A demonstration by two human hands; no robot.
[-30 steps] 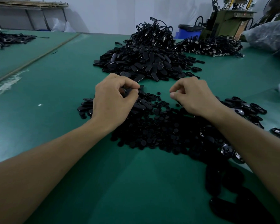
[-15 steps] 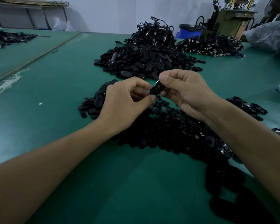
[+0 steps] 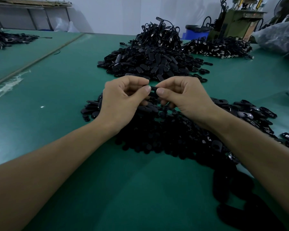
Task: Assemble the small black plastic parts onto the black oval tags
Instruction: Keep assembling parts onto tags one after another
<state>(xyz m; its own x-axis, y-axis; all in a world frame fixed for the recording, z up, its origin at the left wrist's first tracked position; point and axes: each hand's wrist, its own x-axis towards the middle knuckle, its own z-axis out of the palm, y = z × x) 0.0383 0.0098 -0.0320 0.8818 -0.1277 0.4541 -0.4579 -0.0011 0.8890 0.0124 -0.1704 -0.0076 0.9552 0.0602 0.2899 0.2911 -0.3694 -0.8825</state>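
Both hands are up off the green table point(image 3: 60, 90) and meet dead centre, pinching one black oval tag point(image 3: 153, 91) between them. The left hand point(image 3: 122, 99) has thumb and forefinger clamped on the tag's left end. The right hand point(image 3: 185, 97) does the same on the right end, other fingers curled under. Holding it by the ends makes sense — it probably leaves the middle free for pressing the small part home. Whether a small part is already seated in it I honestly can't tell, since it's black on black and mostly covered by the thumbs.

Right below the hands, around 6 o'clock from the tag, is the spread of small round parts point(image 3: 157, 135), so grabbing the next one is a short drop. The big heap of oval tags point(image 3: 148, 64) sits at 12 o'clock, just beyond the knuckles. A looser scatter of tags point(image 3: 250, 114) trails off toward 3 o'clock — my guess is that's the done pile. Corded pieces point(image 3: 218, 48) are piled further back at 1 o'clock.
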